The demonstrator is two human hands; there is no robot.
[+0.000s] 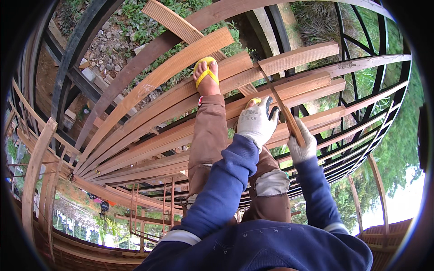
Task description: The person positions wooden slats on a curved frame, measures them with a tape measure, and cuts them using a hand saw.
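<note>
My left hand (258, 118), in a white glove with dark palm coating, has its fingers curled against a wooden slat (305, 86), beside my partly hidden right foot. My right hand (302, 143), also gloved, grips the wooden handle (291, 124) of a long, thin, saw-like tool (271, 86). Its narrow dark blade slants up across the slats to a cut board end. My left foot (208, 79), in a yellow flip-flop, stands on the fanned wooden slats (135, 126).
Dark curved framing (68, 81) runs along the left, and a black lattice (364, 38) curves at the right. Rubble and plants (108, 40) show far below through gaps. Upright wooden posts (377, 183) stand at the edges, with trees beyond. A tiled roof (389, 239) shows at lower right.
</note>
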